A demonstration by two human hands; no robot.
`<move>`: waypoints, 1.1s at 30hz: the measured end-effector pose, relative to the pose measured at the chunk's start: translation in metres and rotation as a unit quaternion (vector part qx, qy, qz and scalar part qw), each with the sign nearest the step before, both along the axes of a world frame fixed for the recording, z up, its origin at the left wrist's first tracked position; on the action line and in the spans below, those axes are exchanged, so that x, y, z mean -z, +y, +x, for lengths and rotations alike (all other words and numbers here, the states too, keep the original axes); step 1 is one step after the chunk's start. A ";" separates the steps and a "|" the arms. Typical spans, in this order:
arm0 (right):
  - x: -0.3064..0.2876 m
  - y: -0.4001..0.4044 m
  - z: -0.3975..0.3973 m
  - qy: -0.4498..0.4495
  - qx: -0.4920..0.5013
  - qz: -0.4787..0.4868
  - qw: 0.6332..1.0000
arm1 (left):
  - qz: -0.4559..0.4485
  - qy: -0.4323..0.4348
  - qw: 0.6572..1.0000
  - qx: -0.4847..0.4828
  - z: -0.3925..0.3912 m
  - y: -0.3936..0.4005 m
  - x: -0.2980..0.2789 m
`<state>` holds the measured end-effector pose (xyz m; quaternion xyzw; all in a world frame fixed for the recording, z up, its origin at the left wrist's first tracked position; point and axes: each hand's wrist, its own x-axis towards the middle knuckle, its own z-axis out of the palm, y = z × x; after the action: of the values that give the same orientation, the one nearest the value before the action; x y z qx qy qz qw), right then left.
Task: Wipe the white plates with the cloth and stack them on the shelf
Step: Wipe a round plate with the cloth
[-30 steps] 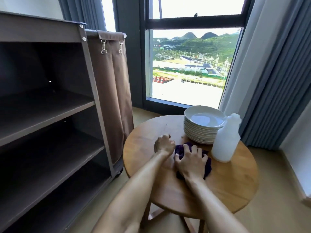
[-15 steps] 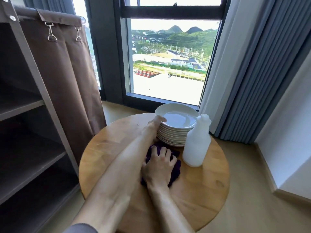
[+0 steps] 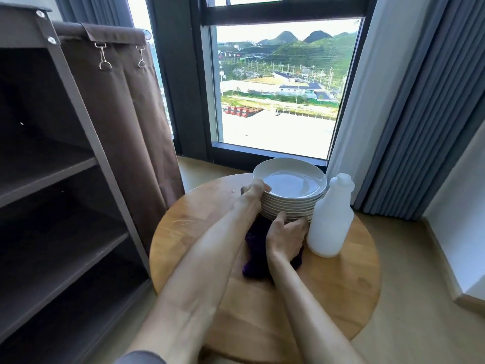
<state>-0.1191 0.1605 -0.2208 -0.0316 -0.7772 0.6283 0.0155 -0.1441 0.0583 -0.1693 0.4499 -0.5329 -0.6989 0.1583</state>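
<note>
I've got left hand [image 3: 253, 191] pinching the top glossy white ceramic plate [image 3: 290, 178] rim, right hand [image 3: 286, 236] gripping soft purple cloth [image 3: 256, 239]; slippery, fragile.

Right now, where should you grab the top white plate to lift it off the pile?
Grip the top white round plate by its raised rim on the near-left edge, where the left hand already touches it. The rim flares out past the plates beneath, leaving room for fingertips. The tall white plastic bottle crowds the right side, so coming from the left looks easier.
</note>
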 end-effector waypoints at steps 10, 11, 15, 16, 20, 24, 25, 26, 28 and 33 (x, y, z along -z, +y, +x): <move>0.009 0.017 0.026 0.108 -0.059 0.099 0.987 | -0.003 0.026 0.999 -0.036 0.023 -0.015 0.003; 0.009 0.018 0.028 0.115 -0.056 0.096 0.987 | 0.002 0.030 0.999 -0.042 0.029 -0.016 0.000; 0.007 0.021 0.033 0.122 -0.058 0.109 0.985 | 0.025 0.057 0.997 -0.037 0.067 -0.008 -0.021; 0.008 0.021 0.033 0.127 -0.062 0.118 0.983 | 0.035 0.071 0.996 -0.042 0.075 -0.006 -0.021; 0.013 0.022 0.033 0.145 -0.065 0.133 0.978 | 0.045 0.077 0.994 -0.068 0.096 -0.011 -0.024; 0.015 0.021 0.033 0.150 -0.063 0.135 0.977 | -0.010 0.033 0.997 -0.067 0.102 -0.040 -0.014; 0.015 0.021 0.033 0.150 -0.063 0.132 0.978 | -0.024 0.038 0.998 -0.049 0.098 -0.057 -0.001; 0.015 0.020 0.033 0.149 -0.064 0.132 0.978 | -0.025 0.033 0.999 -0.034 0.096 -0.072 0.009; 0.016 0.020 0.032 0.148 -0.064 0.137 0.977 | -0.025 0.006 0.998 -0.051 0.092 -0.093 0.027; 0.017 0.019 0.031 0.148 -0.063 0.144 0.977 | -0.024 -0.030 0.998 -0.049 0.129 -0.058 -0.019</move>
<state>-0.0876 0.1799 -0.2380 0.1130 -0.8489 0.5076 0.0948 -0.0146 0.0000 -0.1503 0.4927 -0.5312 -0.6633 0.1873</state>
